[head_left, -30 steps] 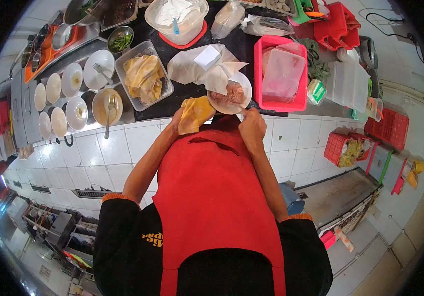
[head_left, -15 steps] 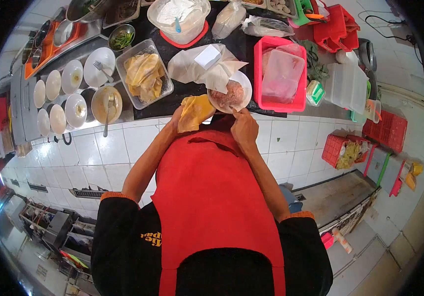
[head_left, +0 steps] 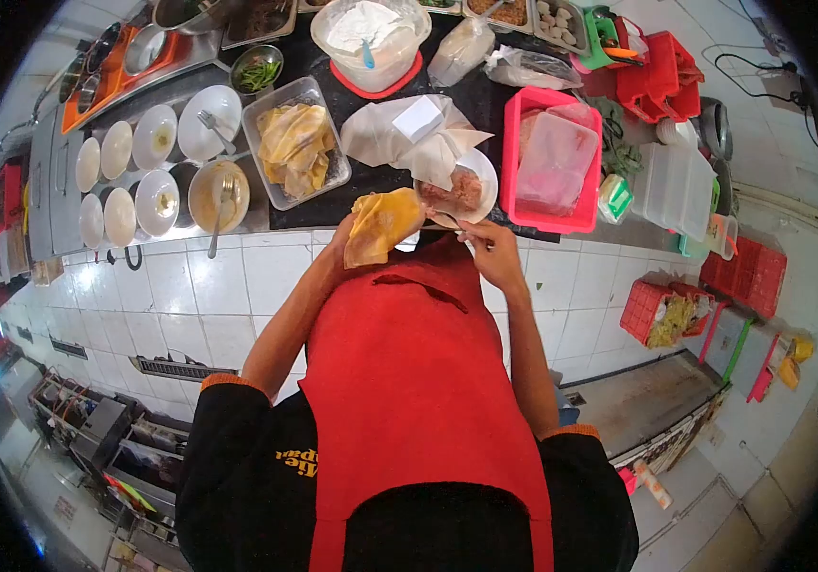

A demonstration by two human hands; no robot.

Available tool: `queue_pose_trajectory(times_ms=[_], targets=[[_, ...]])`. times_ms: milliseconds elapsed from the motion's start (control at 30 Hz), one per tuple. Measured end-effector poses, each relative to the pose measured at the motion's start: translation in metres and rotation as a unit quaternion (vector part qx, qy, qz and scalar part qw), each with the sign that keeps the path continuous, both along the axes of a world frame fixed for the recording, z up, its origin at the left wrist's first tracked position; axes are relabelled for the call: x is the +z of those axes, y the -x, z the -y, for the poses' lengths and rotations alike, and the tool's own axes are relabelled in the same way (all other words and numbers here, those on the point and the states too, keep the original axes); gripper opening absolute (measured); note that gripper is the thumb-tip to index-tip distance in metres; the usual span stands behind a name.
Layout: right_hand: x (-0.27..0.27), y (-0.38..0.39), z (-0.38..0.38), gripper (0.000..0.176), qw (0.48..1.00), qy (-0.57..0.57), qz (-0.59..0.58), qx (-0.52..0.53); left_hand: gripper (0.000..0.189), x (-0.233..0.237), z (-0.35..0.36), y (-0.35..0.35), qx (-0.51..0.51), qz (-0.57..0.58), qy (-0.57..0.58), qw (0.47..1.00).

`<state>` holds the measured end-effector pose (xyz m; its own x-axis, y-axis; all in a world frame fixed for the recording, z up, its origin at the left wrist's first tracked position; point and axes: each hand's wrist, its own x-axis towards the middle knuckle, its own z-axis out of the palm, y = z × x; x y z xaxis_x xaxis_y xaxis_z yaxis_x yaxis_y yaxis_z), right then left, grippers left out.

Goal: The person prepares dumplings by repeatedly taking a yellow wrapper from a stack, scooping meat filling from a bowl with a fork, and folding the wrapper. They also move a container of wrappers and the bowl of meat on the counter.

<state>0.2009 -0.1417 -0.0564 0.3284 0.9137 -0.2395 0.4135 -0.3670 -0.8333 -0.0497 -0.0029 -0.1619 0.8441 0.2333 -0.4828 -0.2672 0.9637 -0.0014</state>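
My left hand (head_left: 343,236) is closed around a stack of yellow dumpling wrappers (head_left: 382,224), held up in front of the apron. My right hand (head_left: 494,252) pinches a thin utensil (head_left: 449,220) that points left toward the wrappers' right edge. A small bit of pinkish stuff seems to be at its tip; the tip's shape is too small to tell. Just beyond it stands a white bowl (head_left: 489,181) with pink minced meat (head_left: 461,192) in it. More yellow wrappers (head_left: 294,148) lie folded in a clear tray (head_left: 331,177) to the left.
Crumpled paper with a small white box (head_left: 417,120) lies behind the meat bowl. At right is a pink basin (head_left: 583,214) holding a clear container. White bowls (head_left: 154,138) stand in rows at left, one with a fork (head_left: 223,210). A tub of white powder (head_left: 371,57) stands behind.
My right hand has drawn back from the meat bowl, and the utensil now shows, pointing at the wrappers. The left hand still holds the wrappers. The whole view has shifted slightly.
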Motion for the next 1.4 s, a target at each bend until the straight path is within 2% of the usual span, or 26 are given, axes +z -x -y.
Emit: queue_pose_trajectory(times_ms=[33, 100, 233, 300, 333, 367, 400, 433, 500, 567, 600, 633, 667, 700, 767, 800, 933, 1000, 1067, 1200, 1233, 1267, 1300, 1333, 1367, 1400], targets=[[0.012, -0.001, -0.003, 0.033, 0.998, -0.022, -0.06, 0.017, 0.042, 0.021, -0.002, 0.002, -0.005, -0.024, -0.054, 0.998], [0.044, 0.004, -0.013, 0.03, 0.998, -0.007, -0.069, 0.01, 0.042, 0.06, -0.005, -0.007, 0.011, -0.053, -0.007, 0.999], [0.076, 0.017, -0.034, 0.033, 0.995, -0.103, 0.014, 0.006, 0.048, 0.056, -0.007, -0.014, 0.022, 0.007, 0.026, 0.999], [0.072, 0.018, -0.041, 0.038, 0.984, -0.157, 0.083, -0.014, 0.052, 0.07, -0.01, -0.015, 0.054, 0.007, -0.097, 0.994], [0.067, 0.02, -0.047, 0.041, 0.968, -0.235, 0.086, -0.018, 0.057, 0.073, -0.015, -0.018, 0.064, 0.096, -0.032, 0.993], [0.066, 0.019, -0.047, 0.041, 0.967, -0.237, 0.088, -0.019, 0.057, 0.075, -0.017, -0.019, 0.062, 0.098, -0.034, 0.993], [0.066, 0.019, -0.045, 0.042, 0.967, -0.244, 0.064, -0.033, 0.058, 0.078, -0.017, -0.019, 0.0, -0.02, -0.417, 0.909], [0.068, 0.019, -0.043, 0.043, 0.966, -0.251, 0.039, -0.048, 0.06, 0.082, -0.018, -0.019, -0.061, -0.135, -0.728, 0.67], [0.073, 0.008, -0.036, 0.042, 0.976, -0.208, 0.007, -0.07, 0.06, 0.076, -0.02, -0.021, -0.062, -0.161, -0.728, 0.663], [0.078, -0.005, -0.027, 0.042, 0.982, -0.164, -0.027, -0.093, 0.056, 0.082, -0.027, -0.024, -0.05, -0.165, -0.797, 0.579], [0.081, -0.012, -0.022, 0.035, 0.981, -0.153, -0.077, -0.09, 0.056, 0.082, -0.029, -0.022, -0.05, -0.164, -0.798, 0.578], [0.089, -0.016, -0.021, 0.028, 0.978, -0.142, -0.127, -0.087, 0.054, 0.085, -0.031, -0.019, 0.028, -0.049, -0.507, 0.86], [0.098, -0.02, -0.02, 0.029, 0.982, -0.109, -0.144, -0.049, 0.052, 0.087, -0.032, -0.019, 0.098, 0.073, -0.121, 0.985], [0.104, -0.021, -0.022, 0.029, 0.982, -0.109, -0.143, -0.055, 0.052, 0.089, -0.029, -0.022, 0.093, 0.074, -0.12, 0.986], [0.111, -0.018, -0.032, 0.03, 0.996, -0.05, -0.069, -0.026, 0.05, 0.12, -0.025, -0.035, 0.066, -0.059, -0.085, 0.992], [0.098, -0.021, -0.035, 0.031, 0.992, -0.089, -0.085, -0.019, 0.05, 0.114, -0.024, -0.038, 0.057, -0.056, -0.085, 0.993], [0.115, -0.018, -0.04, 0.032, 0.988, -0.081, -0.125, -0.05, 0.053, 0.099, -0.022, -0.046, 0.055, -0.045, -0.13, 0.989], [0.123, -0.011, -0.039, 0.034, 0.99, -0.111, -0.074, -0.045, 0.055, 0.103, -0.02, -0.047, 0.068, -0.045, -0.133, 0.988], [0.114, -0.004, -0.038, 0.034, 0.988, -0.129, -0.063, -0.051, 0.06, 0.12, -0.022, -0.049, 0.081, 0.006, -0.059, 0.995], [0.098, -0.001, -0.04, 0.033, 0.981, -0.183, -0.036, -0.053, 0.064, 0.12, -0.027, -0.055, 0.096, 0.039, -0.078, 0.992], [0.1, -0.003, -0.039, 0.033, 0.981, -0.183, -0.037, -0.055, 0.065, 0.115, -0.027, -0.058, 0.07, -0.055, -0.362, 0.928], [0.105, -0.008, -0.037, 0.031, 0.981, -0.172, -0.056, -0.064, 0.067, 0.112, -0.028, -0.06, 0.037, -0.144, -0.613, 0.776], [0.111, -0.013, -0.034, 0.03, 0.981, -0.161, -0.075, -0.072, 0.067, 0.108, -0.028, -0.058, 0.035, -0.144, -0.613, 0.776], [0.118, -0.021, -0.032, 0.028, 0.984, -0.126, -0.103, -0.071, 0.066, 0.108, -0.03, -0.056, 0.099, -0.015, -0.376, 0.921], [0.121, -0.024, -0.033, 0.028, 0.984, -0.126, -0.104, -0.07, 0.065, 0.108, -0.032, -0.054, 0.154, 0.117, -0.101, 0.976], [0.122, -0.026, -0.033, 0.028, 0.979, -0.116, -0.152, -0.072, 0.065, 0.108, -0.031, -0.052, 0.155, 0.115, -0.101, 0.976]])
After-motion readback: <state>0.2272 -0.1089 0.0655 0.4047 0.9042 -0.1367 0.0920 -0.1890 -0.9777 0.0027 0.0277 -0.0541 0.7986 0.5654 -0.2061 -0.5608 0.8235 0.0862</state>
